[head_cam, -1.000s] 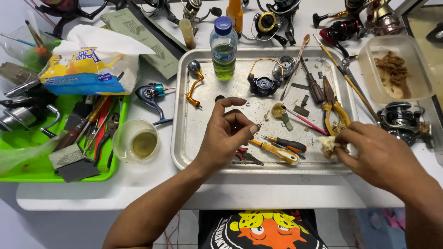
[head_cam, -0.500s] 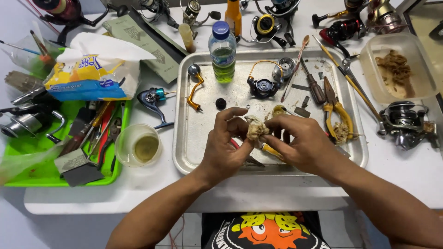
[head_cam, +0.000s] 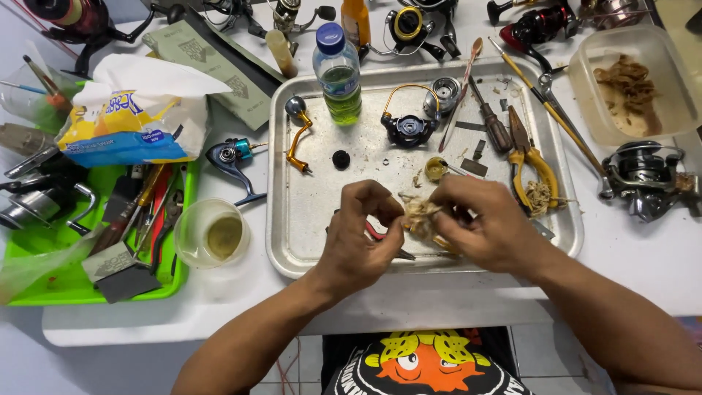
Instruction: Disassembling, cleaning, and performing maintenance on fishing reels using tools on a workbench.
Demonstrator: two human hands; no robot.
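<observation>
Both hands, met since a second ago, pinch a tan wad [head_cam: 420,216], its inside hidden.

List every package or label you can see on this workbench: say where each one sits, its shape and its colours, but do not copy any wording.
Tissue pack: left of the metal tray, soft bag, yellow, blue, white.
Bottle: on the tray's far edge, clear, blue cap, no label visible.
Sandpaper sheets: far left, flat, grey-green, printed.

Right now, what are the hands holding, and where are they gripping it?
Both hands, left and right, pinch a small tan wad between fingertips, one on each side.
</observation>
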